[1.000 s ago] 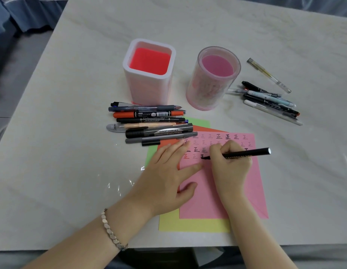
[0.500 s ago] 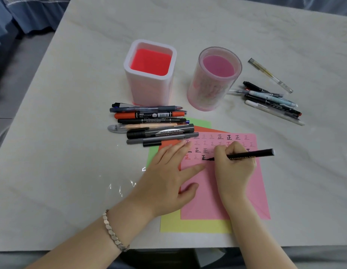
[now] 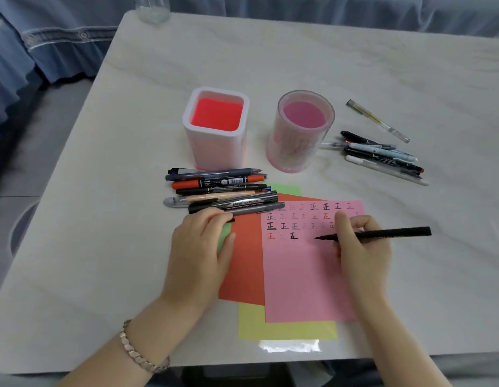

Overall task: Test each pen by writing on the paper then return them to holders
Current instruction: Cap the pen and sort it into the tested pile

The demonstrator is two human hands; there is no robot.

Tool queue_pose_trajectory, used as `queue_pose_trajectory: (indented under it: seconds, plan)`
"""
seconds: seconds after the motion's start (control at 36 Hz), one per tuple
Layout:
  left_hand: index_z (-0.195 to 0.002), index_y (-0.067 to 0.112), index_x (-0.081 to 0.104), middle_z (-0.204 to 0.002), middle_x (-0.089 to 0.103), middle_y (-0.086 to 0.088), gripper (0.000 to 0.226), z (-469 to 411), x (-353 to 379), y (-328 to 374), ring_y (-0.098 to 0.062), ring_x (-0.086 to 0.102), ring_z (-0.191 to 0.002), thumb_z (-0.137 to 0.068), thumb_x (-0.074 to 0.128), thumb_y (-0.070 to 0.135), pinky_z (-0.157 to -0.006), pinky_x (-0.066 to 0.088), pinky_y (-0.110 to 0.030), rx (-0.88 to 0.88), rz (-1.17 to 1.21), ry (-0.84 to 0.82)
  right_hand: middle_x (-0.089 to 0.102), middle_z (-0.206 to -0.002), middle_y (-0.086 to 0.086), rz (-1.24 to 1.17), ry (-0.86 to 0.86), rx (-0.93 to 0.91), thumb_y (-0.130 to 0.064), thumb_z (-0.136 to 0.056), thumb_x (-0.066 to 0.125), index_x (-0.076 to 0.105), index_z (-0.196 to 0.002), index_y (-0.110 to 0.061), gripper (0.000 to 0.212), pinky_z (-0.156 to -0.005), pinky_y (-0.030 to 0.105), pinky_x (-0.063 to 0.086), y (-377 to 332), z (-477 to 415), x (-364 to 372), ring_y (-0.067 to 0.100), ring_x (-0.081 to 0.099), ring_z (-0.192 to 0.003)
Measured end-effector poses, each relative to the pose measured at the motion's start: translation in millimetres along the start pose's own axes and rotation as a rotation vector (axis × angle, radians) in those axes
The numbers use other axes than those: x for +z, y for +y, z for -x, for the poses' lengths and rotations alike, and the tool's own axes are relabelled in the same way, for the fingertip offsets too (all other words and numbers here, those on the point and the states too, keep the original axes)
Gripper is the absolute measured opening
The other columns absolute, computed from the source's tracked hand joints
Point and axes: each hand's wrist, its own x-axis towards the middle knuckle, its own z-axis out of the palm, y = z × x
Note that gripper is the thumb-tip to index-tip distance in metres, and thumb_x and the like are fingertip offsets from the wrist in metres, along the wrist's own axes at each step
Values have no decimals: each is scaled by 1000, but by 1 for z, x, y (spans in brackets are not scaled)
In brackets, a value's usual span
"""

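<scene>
Here the pale marble-look table (image 3: 284,65) fills the view, with blue cloth (image 3: 47,37) hanging past its far edge. The right hand (image 3: 360,247) pinches a black pen (image 3: 382,233) over the pink paper (image 3: 304,275) near the front edge; the pen lies almost level, parallel to that edge, tip pointing toward the left edge and lifted just off the sheet. The left hand (image 3: 201,247) rests curled on the orange paper (image 3: 242,261), fingertips at a dark pen; whether they grip it I cannot tell. Two empty holders, square (image 3: 215,152) and round (image 3: 295,152), stand mid-table.
</scene>
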Motion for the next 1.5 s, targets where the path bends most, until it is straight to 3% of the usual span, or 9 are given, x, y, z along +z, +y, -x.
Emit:
queue_pose_trajectory:
  seconds: [0.22,0.36,0.5,0.58,0.69,0.81,0.97,1.36,1.5]
  plan:
    - [-97,7,66,-96,60,-4,33,-5,-11,-16,-14,46,-87,-84,45,29,-74,37,-24,60,-88,-78,45,-40,-7,45,-107,16,-20,-86,60,43,-60,-15,31,-49,26,35,-3,2,-5,8,39,-39]
    - [-90,10,67,-85,58,-1,25,-11,-9,-14,-12,43,-80,-81,54,29,-65,39,-21,24,-104,-125,45,-42,-2,35,-146,-11,-16,-86,61,43,-60,-13,32,-43,16,33,-7,6,-1,6,39,-37]
    - [-80,11,68,-79,57,1,14,-15,-10,-5,-18,54,-75,-76,61,22,-60,48,-35,6,-91,-106,47,-42,1,17,-209,-31,-16,-85,63,45,-59,-9,33,-44,13,34,-16,10,3,7,40,-37]
    - [-85,17,65,-86,58,10,7,-16,-18,14,-7,53,-83,-87,60,21,-75,43,-24,-95,96,-95,52,-44,1,-41,-234,-18,-17,-86,62,48,-59,-11,31,-47,16,40,-23,12,6,11,45,-41]
    - [-81,26,62,-74,65,20,14,-19,-27,45,7,57,-73,-85,65,13,-67,39,-6,-334,560,-161,61,-50,6,-305,-278,89,-25,-94,44,54,-68,-10,32,-46,22,46,-39,17,7,18,56,-45]
    - [-80,25,63,-73,65,25,18,-21,-33,62,7,58,-71,-83,67,8,-64,40,-5,-311,681,-179,58,-45,9,-459,-290,166,-28,-95,38,52,-67,-6,39,-41,21,44,-56,21,3,20,52,-38]
    - [-79,26,63,-74,64,25,19,-20,-36,71,6,56,-70,-81,68,7,-63,38,-5,-303,712,-176,49,-37,7,-406,-239,131,-26,-96,40,50,-63,-6,40,-37,19,38,-64,24,-2,18,42,-32]
    - [-77,31,63,-78,64,23,21,-19,-40,81,4,56,-73,-80,70,11,-65,38,-7,-268,699,-224,51,-39,7,-292,-278,70,-21,-95,43,54,-62,-6,38,-40,25,41,-59,25,-4,18,45,-34]
    - [-80,41,63,-85,65,23,23,-17,-40,81,1,58,-75,-80,70,19,-68,41,-7,-154,636,-240,50,-37,5,-237,-334,24,-15,-96,42,54,-58,-6,41,-39,22,38,-55,29,-1,17,43,-32]
